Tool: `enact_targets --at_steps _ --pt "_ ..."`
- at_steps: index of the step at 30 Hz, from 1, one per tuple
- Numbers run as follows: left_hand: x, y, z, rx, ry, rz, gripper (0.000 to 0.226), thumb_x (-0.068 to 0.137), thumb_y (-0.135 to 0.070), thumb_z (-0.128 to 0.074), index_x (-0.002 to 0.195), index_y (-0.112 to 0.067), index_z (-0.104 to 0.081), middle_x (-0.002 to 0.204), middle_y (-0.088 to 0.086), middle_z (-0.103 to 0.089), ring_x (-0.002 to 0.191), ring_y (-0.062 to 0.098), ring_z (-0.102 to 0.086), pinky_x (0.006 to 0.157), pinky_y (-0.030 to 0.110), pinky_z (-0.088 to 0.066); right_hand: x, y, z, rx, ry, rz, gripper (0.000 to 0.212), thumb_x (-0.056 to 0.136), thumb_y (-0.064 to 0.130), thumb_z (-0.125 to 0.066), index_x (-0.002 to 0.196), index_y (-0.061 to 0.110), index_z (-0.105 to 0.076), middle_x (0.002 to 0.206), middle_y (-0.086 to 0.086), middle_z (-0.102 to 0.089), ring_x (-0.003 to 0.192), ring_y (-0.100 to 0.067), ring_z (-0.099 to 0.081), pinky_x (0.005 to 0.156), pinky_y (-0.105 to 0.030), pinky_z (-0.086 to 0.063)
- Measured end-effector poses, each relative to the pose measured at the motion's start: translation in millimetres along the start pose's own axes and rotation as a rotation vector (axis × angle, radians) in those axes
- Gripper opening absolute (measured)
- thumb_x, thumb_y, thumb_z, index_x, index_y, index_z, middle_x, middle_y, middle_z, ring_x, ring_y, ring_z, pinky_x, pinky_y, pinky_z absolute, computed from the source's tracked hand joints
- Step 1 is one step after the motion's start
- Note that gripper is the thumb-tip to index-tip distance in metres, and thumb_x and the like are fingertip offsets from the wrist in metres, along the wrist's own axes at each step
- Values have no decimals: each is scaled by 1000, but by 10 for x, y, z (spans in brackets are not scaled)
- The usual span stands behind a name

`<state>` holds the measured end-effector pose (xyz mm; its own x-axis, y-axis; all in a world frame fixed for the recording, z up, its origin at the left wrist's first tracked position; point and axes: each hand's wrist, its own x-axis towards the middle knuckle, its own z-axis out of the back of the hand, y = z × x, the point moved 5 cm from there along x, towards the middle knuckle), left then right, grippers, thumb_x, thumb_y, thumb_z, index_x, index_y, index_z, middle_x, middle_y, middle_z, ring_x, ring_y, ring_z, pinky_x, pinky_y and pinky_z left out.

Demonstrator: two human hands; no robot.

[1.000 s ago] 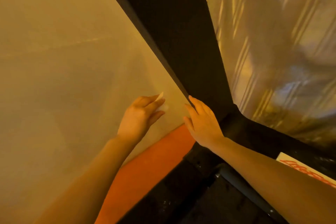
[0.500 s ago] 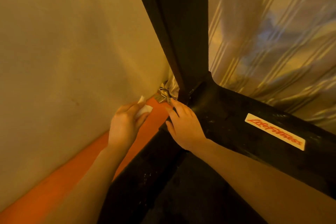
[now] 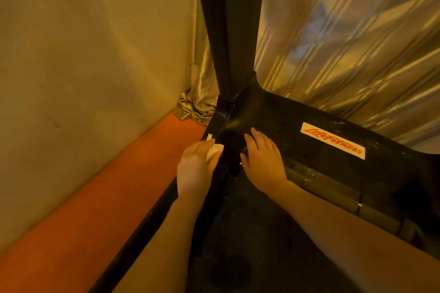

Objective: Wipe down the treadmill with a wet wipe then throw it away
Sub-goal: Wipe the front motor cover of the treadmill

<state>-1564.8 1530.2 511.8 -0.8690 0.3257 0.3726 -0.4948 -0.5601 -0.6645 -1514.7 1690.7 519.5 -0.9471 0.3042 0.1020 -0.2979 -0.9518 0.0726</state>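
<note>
Your left hand [image 3: 195,169] pinches a white wet wipe [image 3: 214,150] against the black treadmill [image 3: 273,112] at the foot of its upright post [image 3: 238,31]. Your right hand [image 3: 263,159] lies flat, fingers straight, on the motor cover beside a white logo sticker [image 3: 332,141]. A beige wall [image 3: 83,54], orange floor [image 3: 95,197] and bunched shiny curtain [image 3: 345,43] crowd this corner.

You see a plain beige wall [image 3: 83,54] meeting an orange floor strip [image 3: 95,197] below it, with a shiny striped curtain [image 3: 345,43] bunched at the wall's far corner.
</note>
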Motion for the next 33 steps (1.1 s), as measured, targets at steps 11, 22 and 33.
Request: enact_targets --at_steps 11,22,33 --pt "-185 -506 -197 -105 141 -84 37 95 -26 -59 132 -18 -59 133 4 -58 123 18 -54 100 23 -39 -493 -511 206 -204 68 -219 61 102 42 -40 154 20 -18 163 -7 -7 150 -25 -5 120 -43 -7" --pt "-75 -555 -463 -191 152 -25 36 96 -29 -59 130 -18 -61 132 4 -59 119 18 -57 90 17 -35 -287 -910 462 -280 87 -209 56 103 44 -37 152 18 -27 162 -10 -12 149 -30 -9 120 -46 -13" --pt "434 -450 -1849 -82 240 8 31 93 -23 -62 120 -8 -66 120 10 -65 110 22 -63 87 20 -39 823 -2091 -301 -150 179 -204 55 103 46 -34 151 19 -28 163 -10 -11 149 -30 -8 119 -48 -13"
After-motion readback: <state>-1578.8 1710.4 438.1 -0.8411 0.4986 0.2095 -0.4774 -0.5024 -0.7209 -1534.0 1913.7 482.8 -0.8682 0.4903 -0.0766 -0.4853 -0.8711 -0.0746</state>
